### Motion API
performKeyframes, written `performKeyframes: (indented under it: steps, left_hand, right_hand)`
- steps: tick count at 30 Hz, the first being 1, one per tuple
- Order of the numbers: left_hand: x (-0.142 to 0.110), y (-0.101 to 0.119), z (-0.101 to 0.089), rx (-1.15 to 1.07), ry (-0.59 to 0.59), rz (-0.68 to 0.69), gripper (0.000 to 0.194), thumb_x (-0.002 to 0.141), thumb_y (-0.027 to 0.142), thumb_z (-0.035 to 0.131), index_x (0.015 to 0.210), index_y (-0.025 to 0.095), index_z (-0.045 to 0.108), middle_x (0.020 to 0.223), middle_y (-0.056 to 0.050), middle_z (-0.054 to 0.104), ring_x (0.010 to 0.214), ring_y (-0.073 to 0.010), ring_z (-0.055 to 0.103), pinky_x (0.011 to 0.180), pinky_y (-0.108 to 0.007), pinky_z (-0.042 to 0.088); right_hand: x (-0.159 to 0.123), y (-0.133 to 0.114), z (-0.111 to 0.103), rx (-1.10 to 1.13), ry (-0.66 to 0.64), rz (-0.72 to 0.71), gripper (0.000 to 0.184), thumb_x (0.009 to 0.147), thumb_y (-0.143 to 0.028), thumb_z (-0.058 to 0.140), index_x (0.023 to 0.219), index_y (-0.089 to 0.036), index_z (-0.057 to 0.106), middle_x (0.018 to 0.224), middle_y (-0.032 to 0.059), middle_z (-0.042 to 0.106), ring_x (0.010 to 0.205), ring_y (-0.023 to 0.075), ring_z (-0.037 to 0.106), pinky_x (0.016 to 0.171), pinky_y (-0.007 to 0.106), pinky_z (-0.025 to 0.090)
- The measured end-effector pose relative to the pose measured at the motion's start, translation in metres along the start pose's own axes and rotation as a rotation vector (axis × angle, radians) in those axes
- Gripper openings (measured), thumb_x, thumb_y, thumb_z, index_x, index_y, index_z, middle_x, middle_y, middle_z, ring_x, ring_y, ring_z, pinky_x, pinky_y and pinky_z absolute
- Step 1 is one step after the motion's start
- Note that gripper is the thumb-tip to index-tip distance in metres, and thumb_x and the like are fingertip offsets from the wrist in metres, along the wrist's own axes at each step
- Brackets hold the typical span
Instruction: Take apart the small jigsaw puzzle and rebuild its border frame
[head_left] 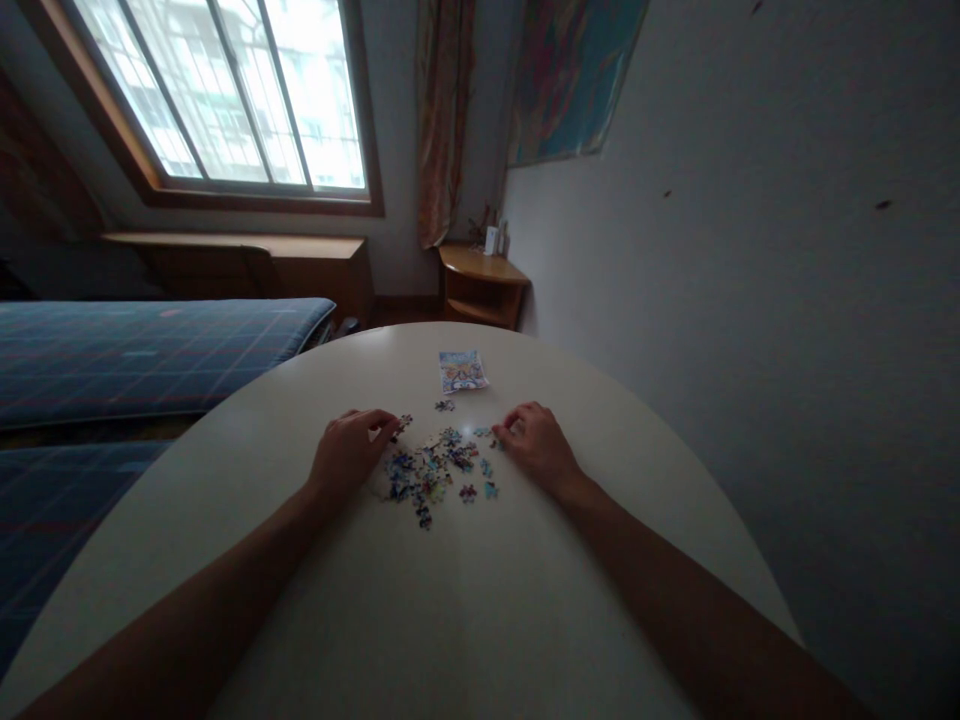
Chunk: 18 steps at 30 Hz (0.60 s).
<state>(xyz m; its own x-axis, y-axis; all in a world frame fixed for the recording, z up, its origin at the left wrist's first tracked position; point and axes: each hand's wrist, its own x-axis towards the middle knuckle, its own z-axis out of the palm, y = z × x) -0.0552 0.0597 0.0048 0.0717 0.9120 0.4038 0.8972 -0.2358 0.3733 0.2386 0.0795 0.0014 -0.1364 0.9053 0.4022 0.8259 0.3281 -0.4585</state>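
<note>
A loose pile of jigsaw puzzle pieces (pixel 431 468) lies on the round white table (pixel 465 620). At the pile's upper left, my left hand (pixel 346 448) is closed in a pinch, with a small dark jigsaw piece (pixel 405 421) at its fingertips. My right hand (pixel 534 440) rests to the right of the pile, fingers curled and thumb bent in; whatever they hold is hidden. Light blue pieces (pixel 487 467) are scattered close to that hand. Beyond the pile are a few joined or touching pieces (pixel 445 405) and a small printed picture sheet (pixel 462 371).
To the left of the table stands a bed or bench with a blue plaid cover (pixel 150 350). A wooden corner shelf (pixel 484 265) and a window (pixel 225 90) are at the back. The white wall (pixel 750 250) runs along the right side.
</note>
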Motion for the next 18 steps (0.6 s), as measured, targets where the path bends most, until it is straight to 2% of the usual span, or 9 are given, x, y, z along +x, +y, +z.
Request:
performKeyframes:
  steps: [3,7,10,14,18]
  left_hand:
    - [0.002,-0.002,-0.001,0.019,0.003,0.007,0.027,0.092,0.038,0.053,0.090,0.023,0.075,0.088,-0.007,0.075,0.088,-0.0274,0.067,0.082,-0.039,0.049]
    - [-0.002,0.007,0.000,0.018,-0.024,0.096,0.024,0.092,0.039,0.056,0.101,0.026,0.075,0.109,-0.005,0.074,0.103,-0.0271,0.064,0.096,-0.042,0.045]
    - [-0.006,0.020,0.003,0.021,-0.063,0.146,0.027,0.090,0.045,0.060,0.106,0.030,0.075,0.115,-0.004,0.072,0.110,-0.0286,0.061,0.099,-0.045,0.042]
    - [-0.009,0.031,0.009,0.001,-0.100,0.120,0.024,0.089,0.045,0.063,0.101,0.030,0.078,0.113,-0.005,0.071,0.109,-0.0290,0.060,0.099,-0.047,0.041]
    - [-0.008,0.032,0.012,-0.057,-0.116,0.102,0.018,0.089,0.039,0.063,0.096,0.029,0.077,0.109,-0.004,0.073,0.108,-0.0283,0.060,0.098,-0.047,0.041]
  right_hand:
    - [-0.001,0.001,0.001,0.012,-0.008,-0.029,0.016,0.087,-0.029,0.064,0.097,-0.018,0.070,0.103,0.0110,0.068,0.101,0.0263,0.060,0.095,0.044,0.046]
    - [-0.005,-0.007,0.002,0.056,-0.097,-0.192,0.027,0.095,-0.032,0.056,0.115,-0.020,0.069,0.123,0.0104,0.067,0.117,0.0246,0.057,0.105,0.044,0.042]
    - [-0.009,-0.014,0.002,0.020,-0.167,-0.302,0.035,0.097,-0.038,0.054,0.127,-0.022,0.065,0.134,0.0098,0.062,0.128,0.0257,0.051,0.111,0.047,0.037]
    - [-0.013,-0.017,0.003,-0.009,-0.233,-0.424,0.034,0.098,-0.040,0.053,0.125,-0.025,0.068,0.139,0.0076,0.060,0.139,0.0270,0.040,0.116,0.050,0.031]
    - [-0.014,-0.017,0.002,0.029,-0.253,-0.481,0.031,0.096,-0.041,0.057,0.121,-0.027,0.071,0.133,0.0059,0.064,0.138,0.0267,0.041,0.115,0.049,0.033]
